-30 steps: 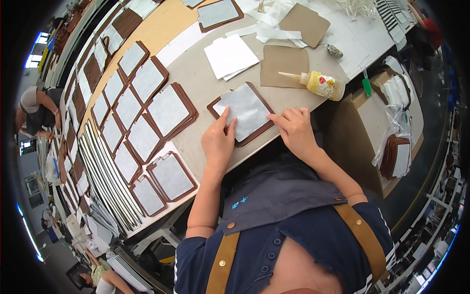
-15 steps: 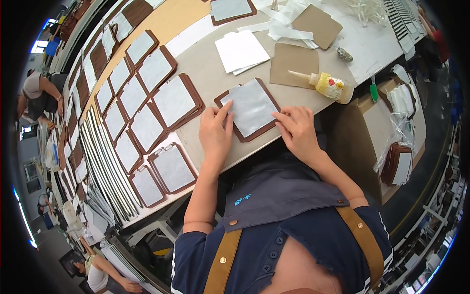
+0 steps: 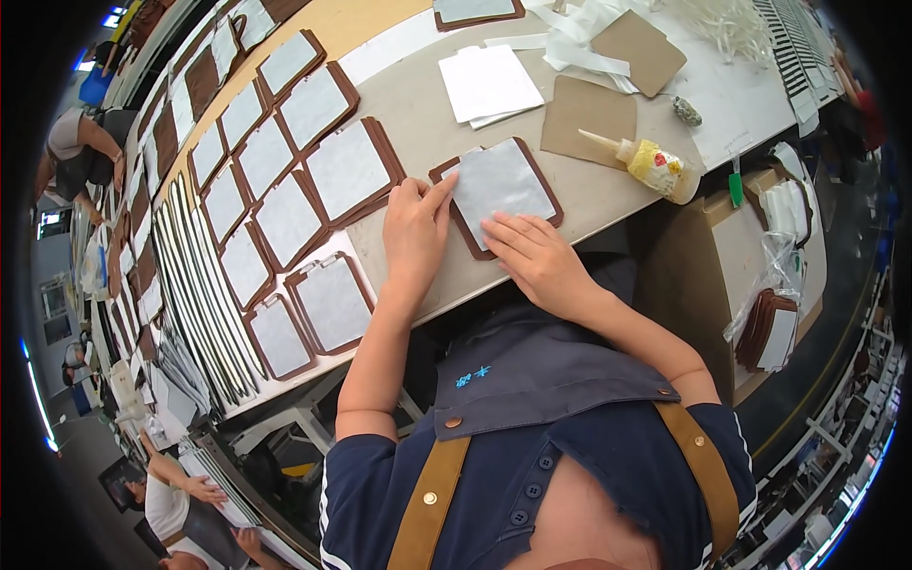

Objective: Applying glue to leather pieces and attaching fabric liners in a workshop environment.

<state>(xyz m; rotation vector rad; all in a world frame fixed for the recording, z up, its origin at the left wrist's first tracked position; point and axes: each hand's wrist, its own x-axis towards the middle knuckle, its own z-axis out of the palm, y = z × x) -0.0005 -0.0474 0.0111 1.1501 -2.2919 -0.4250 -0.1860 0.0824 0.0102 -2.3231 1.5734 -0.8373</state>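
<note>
On the table edge before me lies a brown-bordered panel (image 3: pixel 539 163) with a light grey sheet (image 3: pixel 503 180) on top. My left hand (image 3: pixel 416 233) is at its left side, fingers curled, with the index fingertip and thumb closed at the sheet's upper left edge. Flat across the lower part of the sheet rests my right hand (image 3: pixel 546 261), its fingers stretched out and holding nothing. Whatever lies under the right fingers is hidden. To the right, a yellowish glue bottle (image 3: pixel 660 171) with a long nozzle lies on its side.
Stacks of similar panels (image 3: pixel 350 176) stand in rows at the left, beside long dark and pale strips (image 3: pixel 214 304). White sheets (image 3: pixel 489 85), brown boards (image 3: pixel 589 119) and white scraps (image 3: pixel 579 43) lie farther back. A carton (image 3: pixel 731 247) stands right of the table. Other people work at far left.
My right hand has moved from the panel's right edge to lie flat on the grey sheet. My left hand stays at the upper left edge. The whole view has shifted slightly.
</note>
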